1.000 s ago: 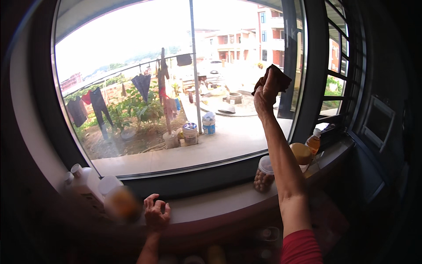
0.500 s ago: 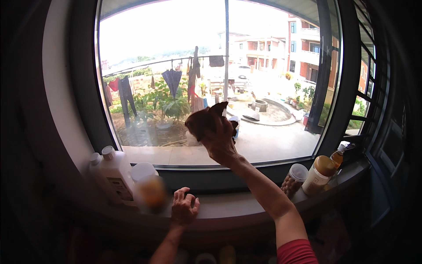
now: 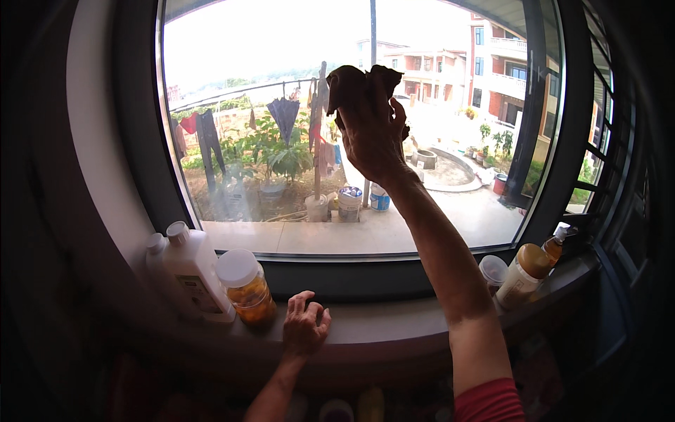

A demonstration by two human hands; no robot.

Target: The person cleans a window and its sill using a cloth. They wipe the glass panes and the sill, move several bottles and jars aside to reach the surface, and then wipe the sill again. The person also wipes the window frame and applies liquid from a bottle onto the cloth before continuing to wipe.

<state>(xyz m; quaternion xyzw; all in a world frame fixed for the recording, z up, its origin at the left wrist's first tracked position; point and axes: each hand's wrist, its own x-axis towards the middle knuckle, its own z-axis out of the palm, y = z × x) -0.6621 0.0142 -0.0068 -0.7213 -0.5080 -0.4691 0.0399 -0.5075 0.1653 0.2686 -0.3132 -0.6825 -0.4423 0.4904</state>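
Observation:
My right hand is raised to the window glass with a dark cloth under its fingers. The cloth is bunched, and its edges stick out past the fingertips on both sides. Low down, my left hand rests on the pale windowsill, fingers loosely bent and thumb apart, holding nothing. Just left of it stands a clear jar with a white lid and orange-brown contents.
Two white bottles stand at the sill's left end. At its right are a clear lidded tub, a cream bottle with a tan cap and an amber pump bottle. The dark window frame borders the glass.
My right hand has moved up the glass and slightly right with the cloth. The left hand stays on the sill. The view has shifted a little.

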